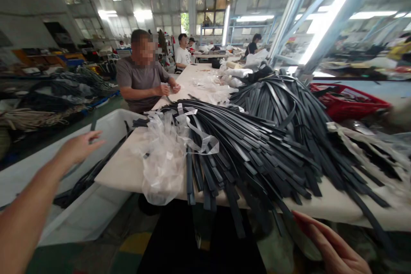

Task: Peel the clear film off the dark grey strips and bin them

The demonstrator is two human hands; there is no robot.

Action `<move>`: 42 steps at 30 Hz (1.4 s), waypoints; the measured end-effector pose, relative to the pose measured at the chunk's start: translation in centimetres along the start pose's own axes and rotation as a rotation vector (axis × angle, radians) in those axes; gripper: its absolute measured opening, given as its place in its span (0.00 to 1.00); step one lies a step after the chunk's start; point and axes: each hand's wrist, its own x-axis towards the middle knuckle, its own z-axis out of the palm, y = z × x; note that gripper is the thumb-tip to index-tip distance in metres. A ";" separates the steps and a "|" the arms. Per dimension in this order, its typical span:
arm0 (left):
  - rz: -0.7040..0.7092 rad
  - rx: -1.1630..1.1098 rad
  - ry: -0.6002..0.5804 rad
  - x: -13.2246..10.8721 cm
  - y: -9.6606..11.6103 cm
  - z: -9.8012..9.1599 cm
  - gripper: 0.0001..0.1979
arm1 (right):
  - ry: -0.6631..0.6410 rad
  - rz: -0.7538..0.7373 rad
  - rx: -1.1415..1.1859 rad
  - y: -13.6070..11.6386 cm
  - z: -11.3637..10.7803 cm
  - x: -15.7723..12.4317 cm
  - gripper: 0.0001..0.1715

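Note:
My left hand (78, 147), a little blurred, is over the long white bin (93, 209) at the left. Its fingers are closed on a dark strap (93, 126), which shows above the fingers and again below the wrist. At the lower right, my right hand (334, 246) pinches the end of a black strap (284, 206) that hangs off the table's front edge. A large fanned pile of flat black straps (244, 137) covers the table (120, 169), many ends jutting over the edge. More dark straps (86, 175) lie inside the bin.
Clear plastic wrapping (163, 162) sits left of the pile. A second strap bundle (272, 98) lies behind, near a red basket (349, 100). A co-worker (141, 72) sits across the table's left side, hands on it. A slanted blue-white post (302, 21) rises at right.

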 end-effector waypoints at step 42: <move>0.018 -1.635 -0.948 -11.1 31.8 10.9 0.33 | -0.232 -0.294 0.258 -8.4 5.8 0.0 0.17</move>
